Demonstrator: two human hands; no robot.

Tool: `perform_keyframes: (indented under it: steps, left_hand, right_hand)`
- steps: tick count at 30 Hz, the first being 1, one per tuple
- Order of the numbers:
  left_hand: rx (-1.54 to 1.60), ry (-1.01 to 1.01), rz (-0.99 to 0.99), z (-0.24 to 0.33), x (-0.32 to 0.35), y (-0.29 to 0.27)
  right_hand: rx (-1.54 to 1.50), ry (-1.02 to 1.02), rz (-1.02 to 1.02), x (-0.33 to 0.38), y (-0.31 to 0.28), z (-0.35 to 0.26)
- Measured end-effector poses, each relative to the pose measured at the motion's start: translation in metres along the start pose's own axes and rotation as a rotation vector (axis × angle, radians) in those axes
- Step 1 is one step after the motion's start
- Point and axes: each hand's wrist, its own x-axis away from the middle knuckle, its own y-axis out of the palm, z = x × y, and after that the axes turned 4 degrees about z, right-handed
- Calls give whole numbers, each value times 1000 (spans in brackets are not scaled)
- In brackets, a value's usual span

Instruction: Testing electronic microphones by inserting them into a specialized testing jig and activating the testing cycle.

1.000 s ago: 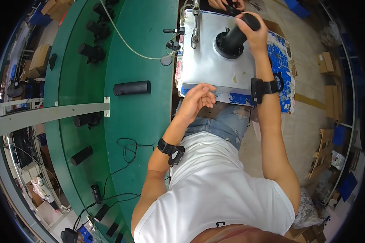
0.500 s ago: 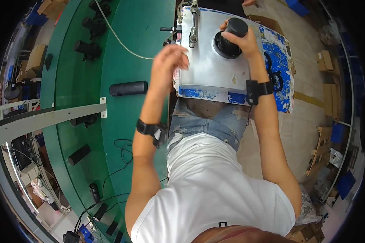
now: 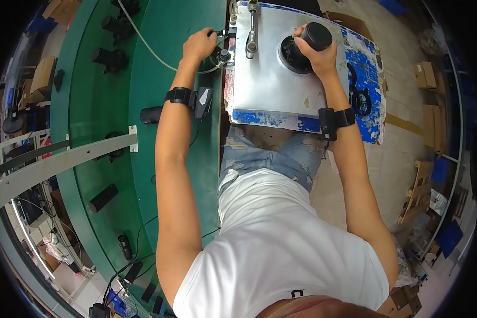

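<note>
My right hand (image 3: 321, 55) is wrapped round a black cylinder (image 3: 318, 36) above the metal plate (image 3: 270, 85). Its lower end meets a black round base (image 3: 296, 59) on the plate; my fingers cover part of the join. At the plate's left edge, my left hand (image 3: 199, 45) is closed on the black handle of a lever (image 3: 220, 33). Just below that hand sits a small black knob (image 3: 224, 54) with a clear hose (image 3: 169, 67) near it. A metal swivel arm (image 3: 253, 32) lies over the plate between my two hands.
To the left runs a green bench (image 3: 159, 32) with black cylindrical parts (image 3: 110, 59) along its side. A black cylinder (image 3: 151, 115) lies partly behind my left forearm. Black rings (image 3: 362, 102) rest on the worn blue surface (image 3: 373, 69) at right. A grey metal bar (image 3: 63, 161) juts over the bench.
My left hand has moved left and up from above the plate's edge and has taken hold of the lever handle. My right hand keeps its grip on the black cylinder, shifted slightly right.
</note>
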Motion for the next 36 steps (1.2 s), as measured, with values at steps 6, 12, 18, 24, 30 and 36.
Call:
perform_keyframes:
  steps: [6, 12, 18, 24, 30, 36]
  left_hand:
    - [63, -42, -142, 12, 4, -17]
    - [251, 183, 295, -11, 33, -17]
    - [430, 521, 685, 108, 169, -141]
    - [601, 424, 425, 124, 263, -119]
    - [523, -446, 1046, -24, 342, -159]
    - [301, -807, 1274, -214, 389, -166]
  right_hand:
    - [14, -11, -10, -4, -4, 1]
    - [183, -175, 162, -10, 3, -28]
    - [-17, -264, -141, -8, 9, -175]
    - [-249, -155, -524, 81, 85, -171]
    - [-53, 75, -452, 103, 53, -103]
    - [-51, 231, -397, 111, 34, -80]
